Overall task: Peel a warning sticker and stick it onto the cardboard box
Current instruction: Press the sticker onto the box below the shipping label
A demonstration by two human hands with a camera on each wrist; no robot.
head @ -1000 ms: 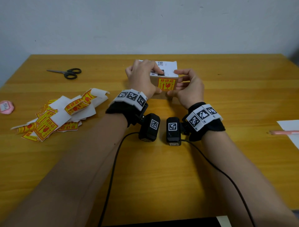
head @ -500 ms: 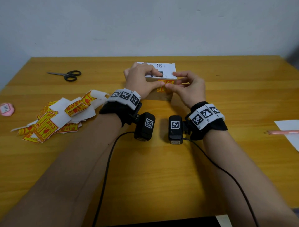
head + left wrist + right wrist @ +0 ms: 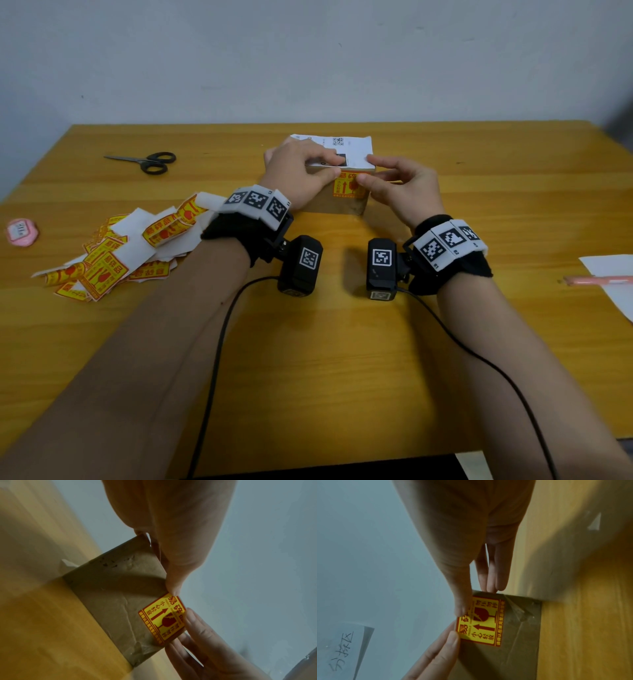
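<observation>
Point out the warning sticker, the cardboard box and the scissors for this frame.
warning sticker (image 3: pixel 485 622): right wrist view, on its yellow printed middle.
cardboard box (image 3: pixel 109 588): left wrist view, on its bare brown front face.
scissors (image 3: pixel 156 162): head view, on the black handles.

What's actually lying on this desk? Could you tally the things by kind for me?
Cardboard box: 1
Warning sticker on the box: 1
Pile of loose stickers and backings: 1 (sheets overlap, too many to count)
Scissors: 1
Pink round thing: 1
Pink pen: 1
White paper under the pen: 1
Total: 7 kinds, one of each
</observation>
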